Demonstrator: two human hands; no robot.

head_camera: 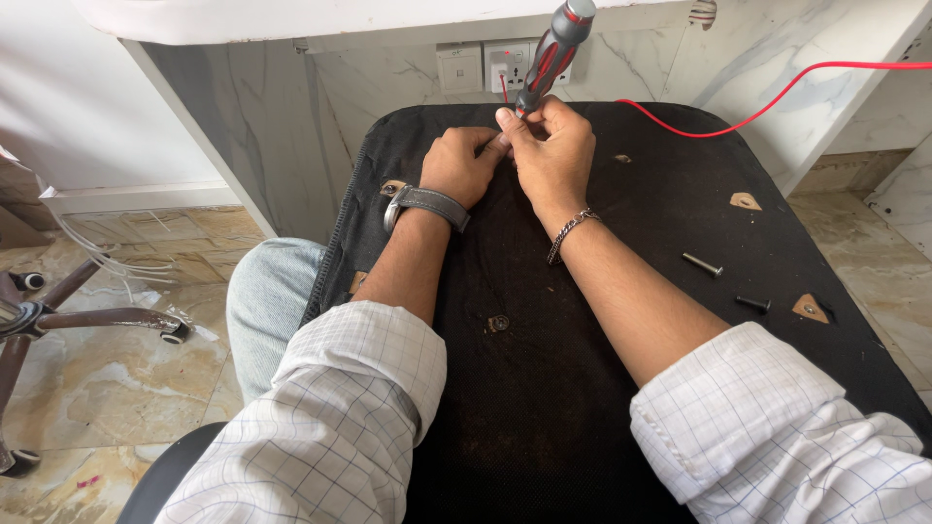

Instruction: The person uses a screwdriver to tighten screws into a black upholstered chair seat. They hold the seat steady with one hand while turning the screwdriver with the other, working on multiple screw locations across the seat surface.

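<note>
Across the person's lap lies a black chair seat panel (544, 388), underside up, its far edge resting toward the marble wall below the worktop (388, 15). Both hands meet at the far middle of the panel. The right hand (551, 155) is curled around the shaft of a red-and-black screwdriver (551, 53), whose handle tilts up and away toward the wall socket (507, 64); the tip is hidden under the fingers. The left hand (461, 163), with a grey-strapped watch (425, 202) on its wrist, is closed with its fingertips pressed against the right hand's, seemingly steadying the tip or a small fastener there, though what it pinches cannot be seen. Two loose bolts (701, 264) lie on the panel at the right, near a tan mounting spot (808, 309), set within easy reach. A red wire (767, 102) runs off to the far right. At left, a chair base (87, 318) rests on the tiled floor.
</note>
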